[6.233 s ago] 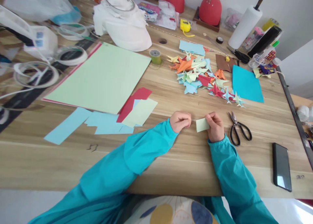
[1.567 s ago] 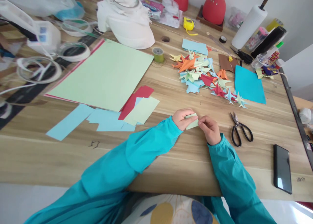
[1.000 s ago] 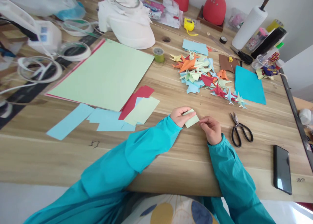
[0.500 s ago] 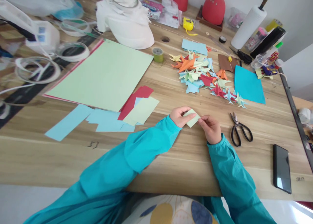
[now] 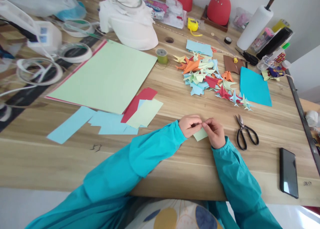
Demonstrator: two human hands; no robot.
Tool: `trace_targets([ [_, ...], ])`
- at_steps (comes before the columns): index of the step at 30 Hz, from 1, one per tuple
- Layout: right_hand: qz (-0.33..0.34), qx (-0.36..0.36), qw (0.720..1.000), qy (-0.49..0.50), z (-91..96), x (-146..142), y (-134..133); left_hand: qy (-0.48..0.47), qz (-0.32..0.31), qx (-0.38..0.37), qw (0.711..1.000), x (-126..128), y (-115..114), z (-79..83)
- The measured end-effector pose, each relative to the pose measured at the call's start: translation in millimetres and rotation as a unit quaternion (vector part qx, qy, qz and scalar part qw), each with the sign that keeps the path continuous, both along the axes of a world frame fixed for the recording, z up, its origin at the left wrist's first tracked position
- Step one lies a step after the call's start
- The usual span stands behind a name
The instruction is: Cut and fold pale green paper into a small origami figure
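Observation:
A small pale green piece of paper (image 5: 200, 135) is pinched at its upper edge between both hands, low over the wooden table. My left hand (image 5: 190, 125) is closed, thumb and fingertips meeting at the paper. Right beside it, my right hand (image 5: 214, 132) grips the same edge with thumb and forefinger; the two sets of fingertips nearly touch. The fingers cover the paper's upper part. To the right of my right hand lie black-handled scissors (image 5: 243, 132), blades slightly apart. Beyond the hands is a heap of folded paper figures (image 5: 197, 76) in several colours.
Large pale green sheets (image 5: 107, 75) lie at left, with light blue strips (image 5: 71, 125) and a pale green strip (image 5: 146, 114) in front. A thread spool (image 5: 162, 56) stands behind. A turquoise paper square (image 5: 255, 87) and a phone (image 5: 288, 172) lie at right.
My left hand has shifted slightly right and down, bringing its fingertips to my right hand's. The paper has turned and now hangs below the fingertips instead of lying across the left fingers.

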State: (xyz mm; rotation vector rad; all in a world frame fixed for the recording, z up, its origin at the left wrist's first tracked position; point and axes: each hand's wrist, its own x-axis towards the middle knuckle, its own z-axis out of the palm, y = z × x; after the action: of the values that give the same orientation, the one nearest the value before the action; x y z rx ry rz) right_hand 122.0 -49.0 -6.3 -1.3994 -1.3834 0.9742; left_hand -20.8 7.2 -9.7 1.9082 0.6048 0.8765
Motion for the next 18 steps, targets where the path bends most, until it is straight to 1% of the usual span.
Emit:
trace_targets([
  [4, 0.007, 0.009, 0.999, -0.032, -1.2, -0.3, -0.2, 0.007, -0.023, 0.002, 1.0, -0.4, 1.8, -1.4],
  [8, 0.006, 0.029, 0.999, -0.038, -2.4, -1.2, -0.8, 0.004, -0.028, -0.009, 1.0, -0.7, 3.5, -2.9],
  [14, -0.023, 0.032, 0.999, -0.031, -2.2, -1.4, -0.7, -0.005, -0.022, -0.02, 1.0, -1.2, 4.0, -2.9],
  [18, -0.059, 0.026, 0.998, -0.012, -1.3, 0.0, 0.5, 0.0, -0.015, -0.012, 1.0, -1.1, 3.5, -2.8],
])
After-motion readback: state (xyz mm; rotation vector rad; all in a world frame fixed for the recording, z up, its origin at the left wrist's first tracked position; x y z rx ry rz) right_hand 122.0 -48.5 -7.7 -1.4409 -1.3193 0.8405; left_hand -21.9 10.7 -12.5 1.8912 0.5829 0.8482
